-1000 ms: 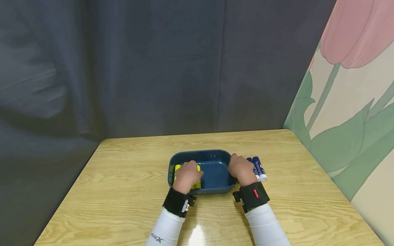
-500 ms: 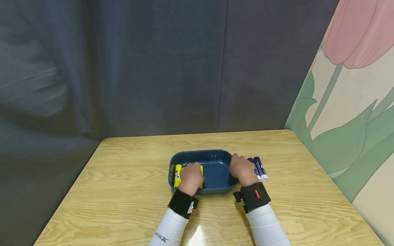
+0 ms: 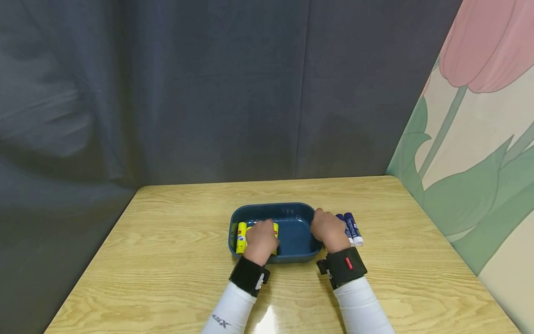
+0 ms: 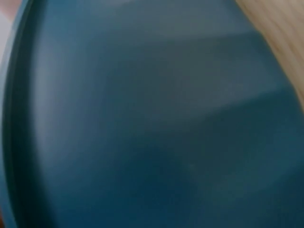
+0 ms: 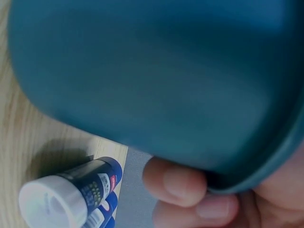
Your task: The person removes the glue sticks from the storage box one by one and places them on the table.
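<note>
A dark blue tray (image 3: 294, 234) sits on the table, with yellow glue sticks lying in its left part. One yellow glue stick (image 3: 241, 238) lies by the left wall; another (image 3: 276, 229) shows just right of my left hand (image 3: 261, 239). That hand reaches down into the tray with curled fingers and appears to grip the right-hand stick; its fingertips are hidden. My right hand (image 3: 327, 228) grips the tray's right rim, its fingertips (image 5: 175, 183) under the edge in the right wrist view. The left wrist view is filled by the tray's outer wall (image 4: 142, 118).
Just right of the tray, blue glue sticks with white ends (image 3: 353, 229) lie on the wooden table (image 3: 167, 260), partly behind my right hand. A dark curtain (image 3: 221, 93) hangs along the back edge; a flower-painted wall (image 3: 471, 176) borders the right.
My left hand has shifted slightly right inside the tray, and the yellow glue stick at its right side moved with it. The left-hand stick is now uncovered. My right hand stays on the rim.
</note>
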### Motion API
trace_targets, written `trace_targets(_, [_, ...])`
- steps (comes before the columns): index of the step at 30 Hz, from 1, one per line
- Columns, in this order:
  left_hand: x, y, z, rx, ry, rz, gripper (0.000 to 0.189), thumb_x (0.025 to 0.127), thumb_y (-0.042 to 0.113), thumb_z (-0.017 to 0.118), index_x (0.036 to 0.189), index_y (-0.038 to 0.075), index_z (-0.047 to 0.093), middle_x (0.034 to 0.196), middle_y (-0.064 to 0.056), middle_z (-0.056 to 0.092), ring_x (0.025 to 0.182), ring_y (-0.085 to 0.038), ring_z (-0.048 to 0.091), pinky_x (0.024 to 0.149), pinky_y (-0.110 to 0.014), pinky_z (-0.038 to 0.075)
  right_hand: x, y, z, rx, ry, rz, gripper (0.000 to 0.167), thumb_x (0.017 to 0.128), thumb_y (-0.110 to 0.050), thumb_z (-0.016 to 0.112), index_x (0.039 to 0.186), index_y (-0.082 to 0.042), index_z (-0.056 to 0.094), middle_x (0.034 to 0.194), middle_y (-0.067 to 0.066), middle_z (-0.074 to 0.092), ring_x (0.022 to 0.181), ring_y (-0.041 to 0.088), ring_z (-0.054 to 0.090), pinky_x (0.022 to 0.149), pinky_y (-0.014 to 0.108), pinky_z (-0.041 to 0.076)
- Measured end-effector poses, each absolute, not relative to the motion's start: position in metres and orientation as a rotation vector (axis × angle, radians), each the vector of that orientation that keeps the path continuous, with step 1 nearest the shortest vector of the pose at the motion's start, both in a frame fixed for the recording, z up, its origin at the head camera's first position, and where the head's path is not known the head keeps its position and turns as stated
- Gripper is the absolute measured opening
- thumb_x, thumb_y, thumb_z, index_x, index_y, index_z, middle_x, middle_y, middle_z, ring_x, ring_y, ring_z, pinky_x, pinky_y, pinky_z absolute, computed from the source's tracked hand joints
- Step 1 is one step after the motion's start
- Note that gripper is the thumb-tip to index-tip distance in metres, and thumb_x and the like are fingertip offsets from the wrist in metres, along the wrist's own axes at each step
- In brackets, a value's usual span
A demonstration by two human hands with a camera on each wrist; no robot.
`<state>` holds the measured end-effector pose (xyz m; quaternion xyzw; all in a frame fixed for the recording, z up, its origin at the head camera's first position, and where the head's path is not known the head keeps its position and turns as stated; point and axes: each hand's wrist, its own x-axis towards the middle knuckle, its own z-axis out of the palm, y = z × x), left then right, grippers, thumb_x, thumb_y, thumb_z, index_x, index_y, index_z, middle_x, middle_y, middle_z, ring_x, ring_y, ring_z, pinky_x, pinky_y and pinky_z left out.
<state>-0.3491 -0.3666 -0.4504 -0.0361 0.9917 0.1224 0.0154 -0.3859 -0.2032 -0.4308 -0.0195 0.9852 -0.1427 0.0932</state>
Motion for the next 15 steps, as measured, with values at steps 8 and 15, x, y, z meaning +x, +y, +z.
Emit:
trace_targets(8, [-0.353,-0.366,-0.457,-0.110,3.048,0.349,0.059,0.066,0.037,0.071,0.118,0.016,0.051,0.097,-0.007,0.058,0.084,-0.021,0.055,0.063,-0.040,0.043,-0.386,-0.203,-0.431,-0.059,2.922,-0.411,0.034,0.085,-0.013,0.046,0.114,0.005,0.045,0.090,0.021,0.054,0.068,0.027,0.050,0.063,0.050,0.039])
trace_targets(15, [-0.354,-0.363,-0.462,-0.102,3.101,0.374,0.056,0.068,0.034,0.070,0.118,0.014,0.052,0.093,-0.008,0.060,0.077,-0.021,0.056,0.058,-0.036,0.044,-0.387,-0.202,-0.433,-0.038,2.920,-0.416,0.034,0.085,-0.014,0.046,0.114,0.004,0.045,0.091,0.020,0.054,0.068,0.027,0.049,0.066,0.050,0.039])
